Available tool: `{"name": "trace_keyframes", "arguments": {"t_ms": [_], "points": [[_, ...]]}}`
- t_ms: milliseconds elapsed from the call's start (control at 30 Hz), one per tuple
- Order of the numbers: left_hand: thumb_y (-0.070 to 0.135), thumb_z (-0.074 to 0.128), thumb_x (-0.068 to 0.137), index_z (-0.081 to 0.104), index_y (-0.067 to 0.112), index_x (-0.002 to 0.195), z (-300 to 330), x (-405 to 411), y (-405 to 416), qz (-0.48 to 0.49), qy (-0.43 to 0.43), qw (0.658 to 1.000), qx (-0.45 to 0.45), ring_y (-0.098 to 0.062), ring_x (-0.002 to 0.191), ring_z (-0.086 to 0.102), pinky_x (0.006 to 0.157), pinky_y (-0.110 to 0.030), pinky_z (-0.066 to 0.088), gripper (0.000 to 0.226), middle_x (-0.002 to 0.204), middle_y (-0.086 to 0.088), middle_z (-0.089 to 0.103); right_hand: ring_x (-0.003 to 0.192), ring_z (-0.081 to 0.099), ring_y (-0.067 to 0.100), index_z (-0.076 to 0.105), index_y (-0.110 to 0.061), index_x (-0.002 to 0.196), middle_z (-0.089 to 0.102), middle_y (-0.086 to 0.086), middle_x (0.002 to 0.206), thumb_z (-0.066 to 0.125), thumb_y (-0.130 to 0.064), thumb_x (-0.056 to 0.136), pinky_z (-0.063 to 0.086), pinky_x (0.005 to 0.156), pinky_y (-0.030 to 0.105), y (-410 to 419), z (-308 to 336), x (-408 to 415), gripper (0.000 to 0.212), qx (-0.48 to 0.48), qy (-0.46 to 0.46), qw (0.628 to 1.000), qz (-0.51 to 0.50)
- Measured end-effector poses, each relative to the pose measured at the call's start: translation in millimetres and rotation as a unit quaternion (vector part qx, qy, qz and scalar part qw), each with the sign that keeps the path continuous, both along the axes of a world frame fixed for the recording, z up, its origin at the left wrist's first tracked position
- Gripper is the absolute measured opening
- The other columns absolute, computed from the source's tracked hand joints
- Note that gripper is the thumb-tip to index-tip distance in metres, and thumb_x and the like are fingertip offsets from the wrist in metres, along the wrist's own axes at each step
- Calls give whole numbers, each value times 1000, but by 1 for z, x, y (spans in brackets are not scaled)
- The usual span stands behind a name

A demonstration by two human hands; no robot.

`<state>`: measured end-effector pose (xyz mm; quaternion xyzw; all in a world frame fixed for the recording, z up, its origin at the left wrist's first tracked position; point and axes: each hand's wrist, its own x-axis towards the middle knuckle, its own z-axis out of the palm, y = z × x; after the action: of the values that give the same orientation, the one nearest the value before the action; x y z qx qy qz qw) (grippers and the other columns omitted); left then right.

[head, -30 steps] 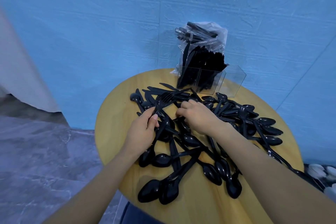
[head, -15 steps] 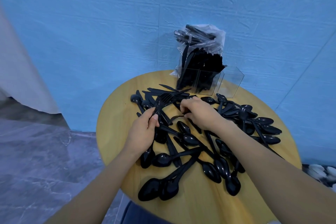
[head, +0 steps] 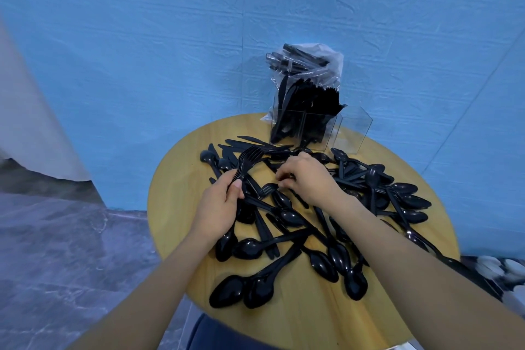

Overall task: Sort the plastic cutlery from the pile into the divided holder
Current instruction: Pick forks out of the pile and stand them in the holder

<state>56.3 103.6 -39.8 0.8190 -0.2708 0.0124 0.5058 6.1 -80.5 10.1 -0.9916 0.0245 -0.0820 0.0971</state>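
Dozens of black plastic pieces, mostly spoons, lie in a pile [head: 312,224] across the round wooden table [head: 176,202] in the head view. The divided holder [head: 306,128] stands at twelve o'clock, two sections already packed, the right one bare. The left hand [head: 220,207], at nine o'clock of the pile, grips a bunch of forks [head: 247,160] by the handles. The right hand [head: 306,179] pinches another fork [head: 267,189] near its tines. These pieces look light, stiff and slick; the handle is probably the surest hold.
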Motion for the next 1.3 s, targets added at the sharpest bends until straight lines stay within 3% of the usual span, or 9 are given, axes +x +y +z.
{"name": "trace_keyframes", "arguments": {"t_ms": [233,333,467,567,733,900,1000,1100,1300], "points": [[24,36,101,53,27,109,-3,3,1,-8,-9,1000,10,-4,69,50,67,-22,40,20,76,10,57,111,43,21,61,-19,123,56,4,117,52,-16,95,42,90,34,7,-11,10,29,-100,38,994,13],[25,35,101,50,24,129,-4,2,1,-26,-14,999,40,-3,77,53,70,-14,39,32,79,12,57,107,44,21,67,-16,114,57,4,109,52,-17,95,41,88,34,6,-2,6,24,-9,-36,999,-15],[24,36,101,51,16,129,-5,3,2,-21,-10,999,27,0,79,53,70,-4,36,33,79,13,57,90,50,14,72,-16,103,59,-3,92,59,-17,91,40,78,23,1,25,-6,18,146,-162,975,-53],[24,36,101,52,12,127,-4,2,2,-17,-7,1000,24,2,79,52,71,0,34,33,79,12,57,77,54,1,71,-20,92,63,-8,87,61,-19,90,40,73,15,-2,47,-19,10,313,-217,921,-86],[23,36,101,56,18,104,-3,3,0,-12,1,1000,-10,-4,62,48,64,-21,38,20,77,8,57,64,44,35,62,-21,62,65,21,80,59,-19,92,32,57,31,-20,66,-35,30,480,-313,808,-132],[22,36,101,52,18,120,8,4,-4,0,36,998,-59,-5,60,45,59,-20,37,25,78,6,56,55,42,13,60,-10,71,60,-14,58,51,-18,97,35,55,27,-28,68,-48,29,544,-273,783,-128],[19,35,101,53,21,118,29,-6,-16,-23,54,994,-95,-5,60,45,57,-15,42,24,78,4,55,58,47,9,60,-8,74,58,-14,53,51,-19,97,42,56,20,-23,65,-51,27,584,-223,768,-137],[18,36,101,54,18,119,48,-20,-34,-65,82,988,-112,-10,70,56,68,-25,53,25,78,2,57,55,50,2,57,-8,75,61,-14,54,50,-19,97,37,46,12,-11,57,-51,26,606,-157,768,-134],[17,36,102,54,22,115,61,-54,-59,-155,164,962,-154,-8,71,64,68,-25,56,24,83,-1,60,44,53,8,50,-7,69,58,-3,53,53,-8,95,42,40,16,2,40,-50,25,647,-132,744,-99]]}}
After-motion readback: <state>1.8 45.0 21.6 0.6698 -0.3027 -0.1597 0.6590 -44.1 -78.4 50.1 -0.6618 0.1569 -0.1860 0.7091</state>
